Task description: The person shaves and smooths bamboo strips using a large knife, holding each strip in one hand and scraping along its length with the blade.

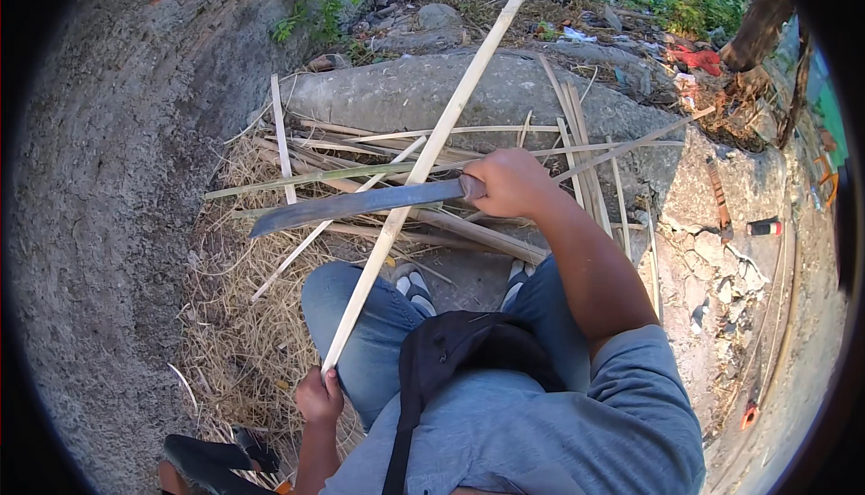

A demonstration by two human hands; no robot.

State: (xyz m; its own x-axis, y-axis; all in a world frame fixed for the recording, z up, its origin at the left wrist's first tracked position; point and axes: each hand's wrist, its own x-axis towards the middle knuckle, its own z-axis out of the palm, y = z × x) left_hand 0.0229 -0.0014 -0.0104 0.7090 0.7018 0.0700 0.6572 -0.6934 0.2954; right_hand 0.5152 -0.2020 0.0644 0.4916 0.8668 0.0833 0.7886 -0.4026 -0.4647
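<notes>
My right hand point(512, 181) is closed around the handle of a machete point(351, 205), whose long dark blade points left. The blade crosses over a long pale bamboo strip point(441, 126); I cannot tell whether they touch. Down by my left thigh, my left hand point(317, 396) grips the strip's near end. From there the strip slants up and away to the right, past my left knee. Beneath the blade, several bamboo strips and split poles point(478, 234) lie crossed in a pile in front of my feet.
Curly bamboo shavings point(234, 333) cover the ground at left, beside a rough wall point(117, 207). A concrete slab point(360, 90) lies beyond the pile. A narrow brown object point(719, 202) and a small red-and-black item point(764, 227) rest at right. Dark footwear point(203, 463) shows lower left.
</notes>
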